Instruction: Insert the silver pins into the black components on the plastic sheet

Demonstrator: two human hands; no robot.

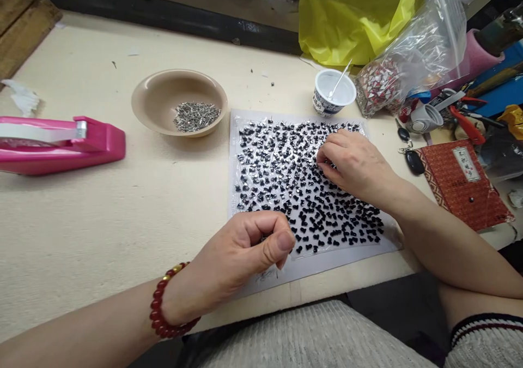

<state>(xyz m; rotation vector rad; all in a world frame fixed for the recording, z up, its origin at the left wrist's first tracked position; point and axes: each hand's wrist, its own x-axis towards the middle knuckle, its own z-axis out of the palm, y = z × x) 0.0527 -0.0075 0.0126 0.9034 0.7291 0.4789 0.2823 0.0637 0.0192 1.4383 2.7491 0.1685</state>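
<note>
A white sheet under clear film [343, 256] lies in front of me, covered with rows of small glossy black pieces [318, 215]. Thin metal pins stand up from some of them along the far edge. My right hand [351, 158] is over the right part of the sheet, thumb and fingertips pinched together among the pieces; what they grip is hidden. Above the sheet's near left corner, my left hand [245, 253] is curled closed, thumb against the bent index finger. Something small and silvery glints inside the curl, too small to name. A beige bowl [153, 103] of metal pins [196, 116] stands beyond the left hand.
A pink tape dispenser [98, 144] sits at the left. Behind the sheet stands a white cup [334, 92] with a thin stick. To the right are a clear bag of red and white pieces [379, 84], a yellow bag [351, 19], keys [414, 162] and a red patterned pouch [461, 188].
</note>
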